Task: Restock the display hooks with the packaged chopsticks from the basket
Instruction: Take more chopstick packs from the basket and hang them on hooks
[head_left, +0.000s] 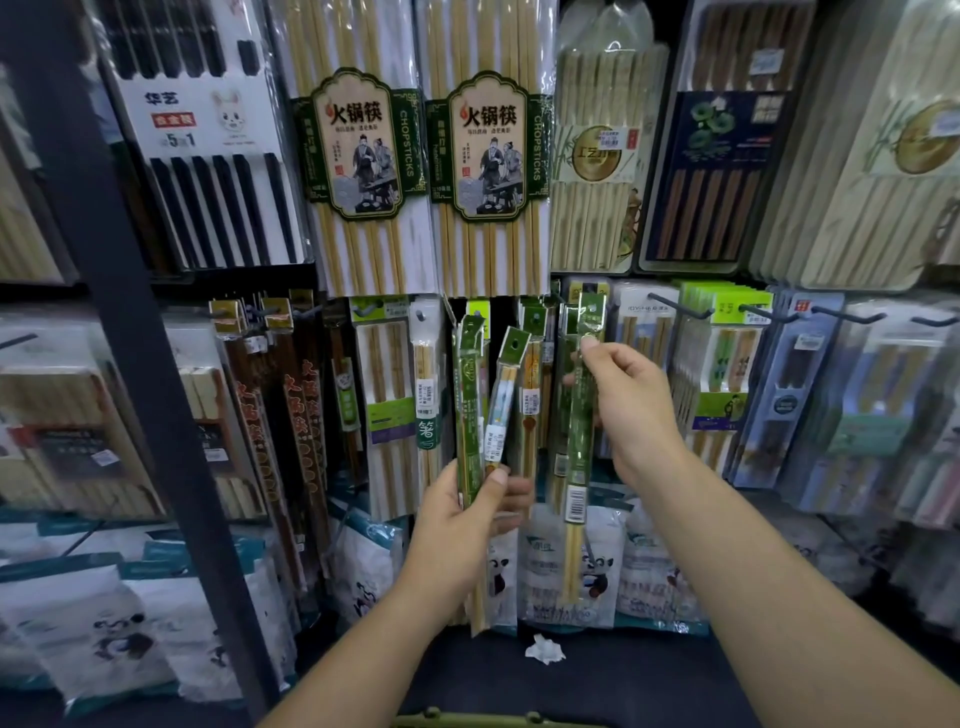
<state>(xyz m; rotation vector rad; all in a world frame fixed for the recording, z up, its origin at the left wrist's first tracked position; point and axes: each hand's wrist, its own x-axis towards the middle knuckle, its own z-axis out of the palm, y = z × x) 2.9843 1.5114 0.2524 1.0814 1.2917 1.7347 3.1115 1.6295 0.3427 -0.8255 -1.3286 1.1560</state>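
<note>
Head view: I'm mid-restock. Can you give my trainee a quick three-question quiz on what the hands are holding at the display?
1. True or false: the right hand pinches one green pack near its upper end.
2. What does the left hand grip? A, nothing. B, a bunch of narrow packs. C, a panda-printed bag.
3. Fill in the blank: the English word running down the side of the large green label on the upper row is ____.

Key: 1 true. 2 B. 3 CHOPSTICKS.
</note>
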